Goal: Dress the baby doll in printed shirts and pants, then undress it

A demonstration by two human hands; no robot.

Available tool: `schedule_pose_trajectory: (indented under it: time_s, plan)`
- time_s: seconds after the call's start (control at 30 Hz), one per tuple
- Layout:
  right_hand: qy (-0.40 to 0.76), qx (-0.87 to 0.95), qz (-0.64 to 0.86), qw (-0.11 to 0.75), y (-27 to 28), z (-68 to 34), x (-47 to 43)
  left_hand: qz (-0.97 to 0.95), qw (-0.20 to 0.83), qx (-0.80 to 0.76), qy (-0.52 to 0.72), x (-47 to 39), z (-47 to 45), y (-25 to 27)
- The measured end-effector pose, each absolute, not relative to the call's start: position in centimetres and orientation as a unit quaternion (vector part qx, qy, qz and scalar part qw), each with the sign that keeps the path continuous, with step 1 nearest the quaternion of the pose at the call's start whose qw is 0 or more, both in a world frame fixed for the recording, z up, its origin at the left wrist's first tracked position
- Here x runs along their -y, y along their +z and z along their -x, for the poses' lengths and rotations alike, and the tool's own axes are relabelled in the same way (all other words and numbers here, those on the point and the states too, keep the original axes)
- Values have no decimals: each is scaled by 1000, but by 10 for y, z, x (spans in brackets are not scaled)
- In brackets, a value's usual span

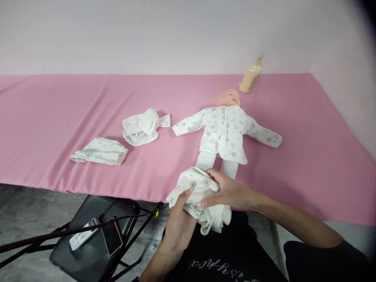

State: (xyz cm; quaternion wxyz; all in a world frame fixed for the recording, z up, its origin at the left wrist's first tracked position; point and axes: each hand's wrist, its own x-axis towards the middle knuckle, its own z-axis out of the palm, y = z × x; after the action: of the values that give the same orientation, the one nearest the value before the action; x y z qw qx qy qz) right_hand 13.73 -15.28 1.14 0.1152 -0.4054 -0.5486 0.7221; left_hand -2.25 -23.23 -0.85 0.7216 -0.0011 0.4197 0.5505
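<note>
A bunched white baby garment (202, 188) with small printed animals is held between my hands at the table's front edge. My left hand (182, 215) grips it from below, thumb on top. From the right, my right hand (226, 190) closes on its upper side. Just beyond lies a baby doll (229, 98) on its back, its head toward the wall. It wears a printed white jacket (225, 133) with the sleeves spread and white leg coverings (230, 167). The garment hides the lower ends of the legs.
A crumpled white cloth piece (142, 127) and a folded printed garment (101, 152) lie left on the pink-covered table (94, 113). A pump bottle (251, 78) stands behind the doll's head. Below left, a black folding chair (79, 262) carries a white power strip (84, 235) and a phone-like device (112, 237).
</note>
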Motion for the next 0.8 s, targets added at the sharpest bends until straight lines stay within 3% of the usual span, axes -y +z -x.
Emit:
schedule_pose_trajectory:
  time_s: [0.17, 0.37, 0.57, 0.8]
  plan:
    - [625, 693, 350, 77, 14, -137, 152, -27, 706, -433, 559, 236, 23, -14]
    - [705, 645, 294, 26, 16, -141, 137, -27, 707, -436, 556, 234, 24, -17]
    - [712, 613, 335, 74, 11, -144, 144, -54, 722, -406, 558, 235, 25, -18]
    - [482, 724, 467, 160, 0, -131, 148, -35, 737, -375, 562, 240, 21, -20]
